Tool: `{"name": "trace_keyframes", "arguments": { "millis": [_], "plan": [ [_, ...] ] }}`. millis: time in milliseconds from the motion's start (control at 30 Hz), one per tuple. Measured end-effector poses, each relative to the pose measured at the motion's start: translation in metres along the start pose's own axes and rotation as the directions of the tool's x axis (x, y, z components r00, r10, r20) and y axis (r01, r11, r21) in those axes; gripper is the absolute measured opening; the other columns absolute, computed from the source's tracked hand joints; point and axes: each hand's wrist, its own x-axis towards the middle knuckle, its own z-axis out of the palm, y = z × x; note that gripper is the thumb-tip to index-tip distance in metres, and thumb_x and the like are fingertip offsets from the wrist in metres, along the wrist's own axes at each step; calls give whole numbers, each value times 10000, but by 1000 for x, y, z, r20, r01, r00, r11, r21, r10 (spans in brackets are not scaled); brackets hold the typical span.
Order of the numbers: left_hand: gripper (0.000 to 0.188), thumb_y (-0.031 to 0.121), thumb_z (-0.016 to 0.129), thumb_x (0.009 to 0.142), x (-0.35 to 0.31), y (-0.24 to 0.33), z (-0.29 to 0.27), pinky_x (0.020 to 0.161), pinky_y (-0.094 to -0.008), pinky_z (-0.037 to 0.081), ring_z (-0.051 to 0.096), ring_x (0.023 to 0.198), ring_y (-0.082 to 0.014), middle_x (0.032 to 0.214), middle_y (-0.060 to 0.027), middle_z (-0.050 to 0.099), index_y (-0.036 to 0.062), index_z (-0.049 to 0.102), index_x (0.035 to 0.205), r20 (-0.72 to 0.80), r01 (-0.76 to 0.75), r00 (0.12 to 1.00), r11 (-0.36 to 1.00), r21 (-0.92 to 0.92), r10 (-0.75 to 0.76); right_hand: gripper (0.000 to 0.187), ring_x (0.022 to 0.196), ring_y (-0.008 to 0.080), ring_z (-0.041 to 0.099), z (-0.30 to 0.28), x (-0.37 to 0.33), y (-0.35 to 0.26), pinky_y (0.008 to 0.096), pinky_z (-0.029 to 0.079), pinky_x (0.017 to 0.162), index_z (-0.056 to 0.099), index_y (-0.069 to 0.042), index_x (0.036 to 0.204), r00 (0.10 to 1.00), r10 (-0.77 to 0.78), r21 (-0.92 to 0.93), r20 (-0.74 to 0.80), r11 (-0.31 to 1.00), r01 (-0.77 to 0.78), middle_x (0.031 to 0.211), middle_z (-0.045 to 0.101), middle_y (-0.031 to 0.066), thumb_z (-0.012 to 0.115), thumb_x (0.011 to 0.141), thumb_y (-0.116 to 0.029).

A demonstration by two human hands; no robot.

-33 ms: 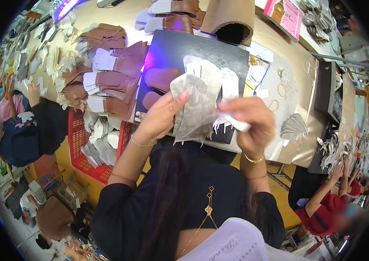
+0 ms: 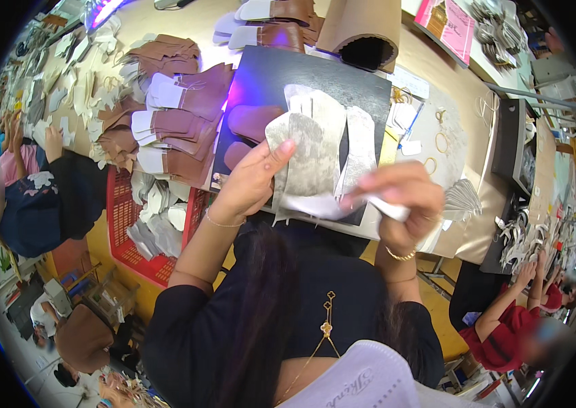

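A long tan work table [image 2: 437, 81] is seen stretching away beyond the fingers, with a dark cutting mat [image 2: 288, 81] lying on it just behind them; to the left of the left fingers, stacks of brown leather pieces with white ends [image 2: 179, 129] are spread over the table, and below those a red basket [image 2: 125, 224] of pale offcuts is set at the table's edge; a cardboard tube [image 2: 362, 34] lies beyond the mat, and a fan of grey pieces [image 2: 463, 197] rests to the right of the right fingers. A grey fabric piece [image 2: 308, 163] is held up between both hands, above the mat; it is pinched at its left edge by the left hand [image 2: 250, 183], thumb in front and the other fingers hidden behind it. The right hand [image 2: 403, 197] is closed in a pinch on a white backing strip [image 2: 342, 204] that appears partly lifted off the lower edge of the piece; the motion blur there leaves the exact grip unclear. By the look of it, the strip is only partly off, so the peeling is judged to be underway, with the rest of the strip still to be freed; whether the stacked brown pieces are finished cannot be told.
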Motion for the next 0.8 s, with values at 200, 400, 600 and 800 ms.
{"name": "trace_keyframes", "arguments": {
  "millis": [200, 400, 600, 800],
  "plan": [
    [436, 216, 587, 1021, 10, -2, -3, 1045, -343, 433, 564, 1217, -184, 1320, -103, 608, -36, 518, 1370, 75, -136, 990, 967, 217, 122, 164, 812, 135, 611, -10, 1, 5, 251, 529, 696, 630, -18, 1066, 974, 173, 25, -146, 985, -171, 972, 609, 89, 636, 916, 48],
    [431, 260, 539, 1056, 4, -3, 3, 1005, -310, 459, 553, 1161, -120, 1284, -53, 611, -15, 514, 1386, 151, -206, 976, 893, 400, 157, 417, 788, 57, 556, -8, 21, 38, 201, 478, 646, 609, -15, 1311, 946, 319, -346, -59, 882, -319, 1009, 566, 30, 709, 907, -30],
    [435, 254, 556, 1043, 5, -3, 0, 1032, -321, 432, 549, 1203, -148, 1316, -78, 601, -23, 521, 1377, 148, -201, 977, 904, 378, 156, 284, 836, 65, 559, -5, 15, 42, 199, 468, 649, 655, -30, 1122, 962, 247, -378, -113, 885, -271, 1022, 571, 30, 763, 859, -35],
    [422, 203, 580, 1022, 12, -5, -2, 1054, -336, 421, 558, 1223, -177, 1333, -95, 599, -20, 520, 1375, 39, -198, 980, 967, 160, 195, 192, 956, 252, 643, -18, 6, 22, 360, 518, 901, 531, -42, 1000, 1000, -5, -431, 7, 902, 8, 1026, 613, 131, 683, 899, 19]
  ]
}}
